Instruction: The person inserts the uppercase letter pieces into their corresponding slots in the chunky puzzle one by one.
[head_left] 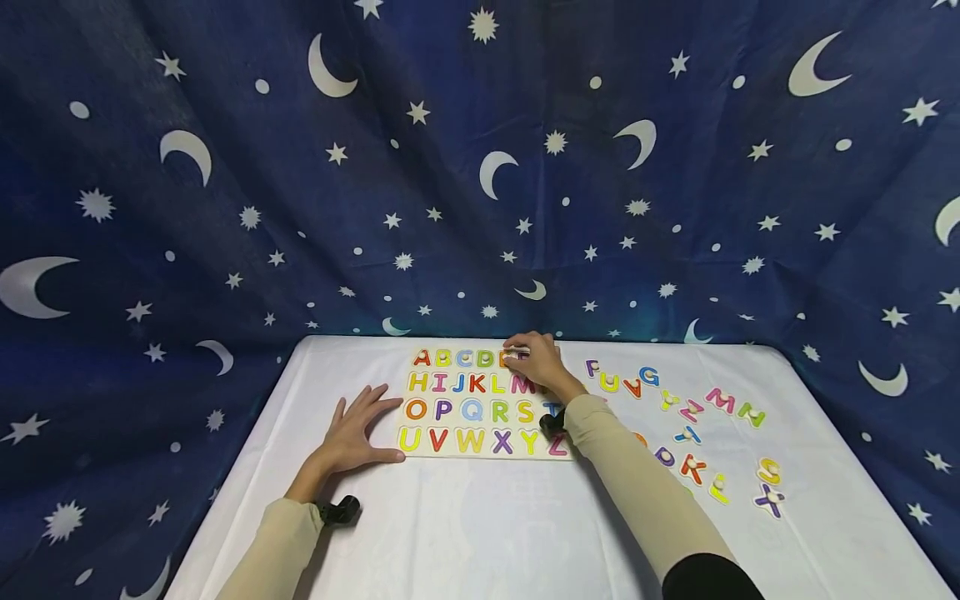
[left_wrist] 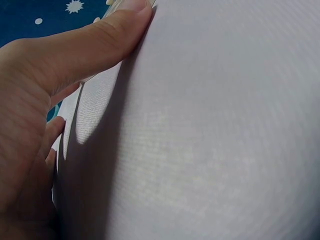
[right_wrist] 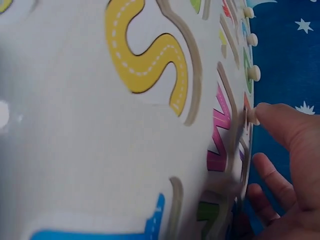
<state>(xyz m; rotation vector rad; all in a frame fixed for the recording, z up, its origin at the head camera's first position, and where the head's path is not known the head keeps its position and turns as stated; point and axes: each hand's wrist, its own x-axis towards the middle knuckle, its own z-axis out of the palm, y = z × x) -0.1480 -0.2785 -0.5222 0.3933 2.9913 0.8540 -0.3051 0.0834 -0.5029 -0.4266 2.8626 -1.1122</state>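
Orange E point(head_left: 503, 359), knob point(right_wrist: 252, 116) in right hand point(head_left: 542, 362)

L hand point(left_wrist: 30, 105), thumb point(left_wrist: 100, 42) at pale board point(left_wrist: 116, 6), shadow point(left_wrist: 95, 170) on wht cloth point(left_wrist: 215, 120), blue bkdrp point(left_wrist: 25, 15) top L

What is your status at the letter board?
Right hand on knob of letter E. Left hand touching left edge of board. Right sleeve partly hiding loose letters.

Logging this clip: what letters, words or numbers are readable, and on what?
"ABCD": letter board, top row; the rest partly or fully covered by the right hand.
"HIJKLM": second row.
"OPQRST": third row.
"UVWXYZ": bottom row.
"G", "M", "N", "K", "L", "S", "X": loose letter pieces.
Other loose letter pieces: too small or turned to read surely.
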